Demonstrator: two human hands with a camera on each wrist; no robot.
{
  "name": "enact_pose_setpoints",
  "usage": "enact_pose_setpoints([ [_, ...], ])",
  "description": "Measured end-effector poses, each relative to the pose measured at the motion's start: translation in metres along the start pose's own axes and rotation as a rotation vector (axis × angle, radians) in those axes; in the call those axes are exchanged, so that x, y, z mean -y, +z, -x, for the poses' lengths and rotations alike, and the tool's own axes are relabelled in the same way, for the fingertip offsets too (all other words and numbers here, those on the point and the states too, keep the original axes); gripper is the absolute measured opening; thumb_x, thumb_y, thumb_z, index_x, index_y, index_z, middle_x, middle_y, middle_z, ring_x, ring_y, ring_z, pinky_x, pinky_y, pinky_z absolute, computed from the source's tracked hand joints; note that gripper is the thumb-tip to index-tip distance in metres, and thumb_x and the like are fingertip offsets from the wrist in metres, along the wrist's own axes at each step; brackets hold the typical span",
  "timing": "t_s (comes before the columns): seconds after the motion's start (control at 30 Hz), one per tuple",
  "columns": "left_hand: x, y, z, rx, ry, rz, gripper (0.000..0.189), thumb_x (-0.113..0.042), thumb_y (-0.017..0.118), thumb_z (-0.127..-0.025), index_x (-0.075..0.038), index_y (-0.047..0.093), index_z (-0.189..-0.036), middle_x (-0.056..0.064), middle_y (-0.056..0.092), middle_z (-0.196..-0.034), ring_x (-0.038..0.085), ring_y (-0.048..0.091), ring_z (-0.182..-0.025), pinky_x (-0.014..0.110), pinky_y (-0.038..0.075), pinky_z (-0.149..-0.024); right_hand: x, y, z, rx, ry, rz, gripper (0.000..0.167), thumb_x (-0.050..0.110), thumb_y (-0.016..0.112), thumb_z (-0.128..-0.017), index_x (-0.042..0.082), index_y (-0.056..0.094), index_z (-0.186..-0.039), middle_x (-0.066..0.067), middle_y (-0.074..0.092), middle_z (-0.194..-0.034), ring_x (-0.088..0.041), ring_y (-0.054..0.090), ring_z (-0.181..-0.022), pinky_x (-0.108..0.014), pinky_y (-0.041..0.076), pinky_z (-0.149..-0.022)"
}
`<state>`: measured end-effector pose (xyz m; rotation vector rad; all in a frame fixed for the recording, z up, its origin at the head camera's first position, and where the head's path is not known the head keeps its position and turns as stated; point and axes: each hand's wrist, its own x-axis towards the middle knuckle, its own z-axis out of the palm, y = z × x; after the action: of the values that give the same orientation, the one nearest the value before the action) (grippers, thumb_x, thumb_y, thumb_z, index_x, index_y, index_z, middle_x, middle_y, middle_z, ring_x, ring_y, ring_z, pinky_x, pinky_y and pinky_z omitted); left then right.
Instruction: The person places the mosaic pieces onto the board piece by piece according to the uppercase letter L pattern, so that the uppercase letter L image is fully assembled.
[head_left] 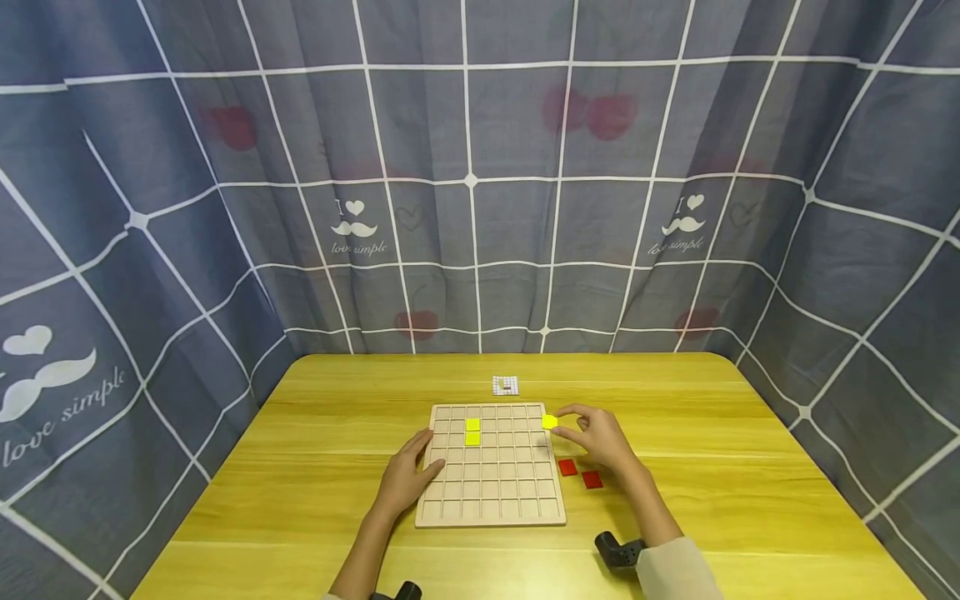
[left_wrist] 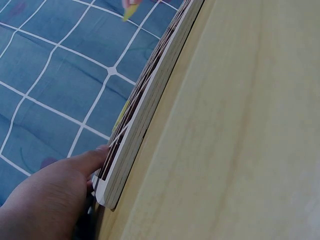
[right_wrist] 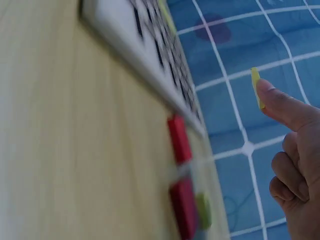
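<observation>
A pale wooden grid board [head_left: 491, 500] lies on the table. Two yellow square tiles [head_left: 472, 432] sit in its cells, one behind the other, left of the middle. My left hand [head_left: 405, 479] rests at the board's left edge, thumb over the rim, fingers extended along the side; in the left wrist view the thumb [left_wrist: 92, 159] touches the edge. Above the board's back right corner, my right hand [head_left: 596, 437] pinches another yellow tile [head_left: 550, 422] between thumb and forefinger. The other right fingers are curled in the right wrist view. Two red tiles [head_left: 567, 467] lie right of the board.
A small white card with a grid pattern [head_left: 506, 386] lies behind the board. In the right wrist view a yellow-green piece [right_wrist: 203, 211] shows past the nearer red tile. A dark checked curtain [head_left: 510, 217] hangs behind and at both sides of the wooden table [head_left: 315, 467].
</observation>
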<state>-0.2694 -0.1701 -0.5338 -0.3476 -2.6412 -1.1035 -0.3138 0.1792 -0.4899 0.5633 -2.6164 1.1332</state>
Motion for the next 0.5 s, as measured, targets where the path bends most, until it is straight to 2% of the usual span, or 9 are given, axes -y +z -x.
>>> enact_pose_setpoints([
  [0.17, 0.001, 0.000, 0.000, 0.000, -0.002, 0.003, 0.060, -0.027, 0.066, -0.086, 0.003, 0.045, -0.134, 0.020, 0.041, -0.139, 0.037, 0.036, -0.127, 0.051, 0.032, -0.102, 0.021, 0.013, -0.009, -0.007, 0.001, -0.017, 0.034, 0.044, 0.071, -0.077, 0.022, 0.070, -0.102, 0.008, 0.023, -0.049, -0.005, 0.016, -0.044, -0.020, 0.017, -0.041],
  [0.37, 0.001, 0.000, 0.000, 0.000, 0.000, 0.007, 0.060, -0.027, 0.066, -0.086, 0.002, 0.044, -0.134, 0.020, 0.041, -0.138, 0.038, 0.036, -0.127, 0.052, 0.032, -0.102, 0.043, 0.035, -0.018, -0.035, -0.045, -0.013, 0.028, 0.035, 0.073, -0.078, 0.019, 0.070, -0.101, 0.010, 0.022, -0.046, -0.005, 0.015, -0.042, -0.019, 0.015, -0.040],
  [0.5, 0.001, 0.000, 0.000, 0.001, -0.001, 0.004, 0.060, -0.027, 0.066, -0.086, 0.002, 0.044, -0.134, 0.020, 0.041, -0.138, 0.038, 0.036, -0.127, 0.052, 0.032, -0.102, 0.056, 0.051, -0.021, -0.052, -0.067, -0.006, 0.029, 0.034, 0.074, -0.078, 0.019, 0.070, -0.102, 0.011, 0.021, -0.046, -0.004, 0.015, -0.042, -0.019, 0.016, -0.041],
])
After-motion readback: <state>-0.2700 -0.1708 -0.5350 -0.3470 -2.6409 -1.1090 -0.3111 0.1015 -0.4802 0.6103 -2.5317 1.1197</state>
